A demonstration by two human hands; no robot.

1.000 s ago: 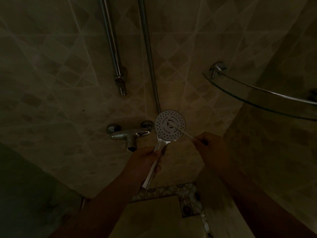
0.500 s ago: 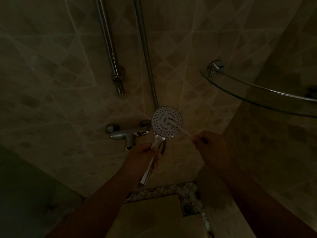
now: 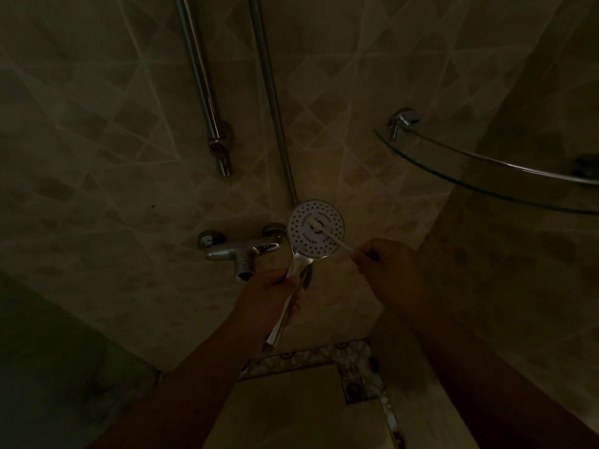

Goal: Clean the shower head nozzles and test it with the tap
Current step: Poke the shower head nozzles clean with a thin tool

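Dim shower: right hand point(image 3: 387, 267) pinching swab point(image 3: 330, 235)

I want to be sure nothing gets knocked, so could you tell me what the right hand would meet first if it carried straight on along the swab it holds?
Probably the shower head: the right hand pinches a cotton swab whose tip already lies on its face.

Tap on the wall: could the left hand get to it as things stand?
Probably not at once: the left hand grips the shower head handle. The tap sits just beside it with nothing between, so freeing that hand should suffice.
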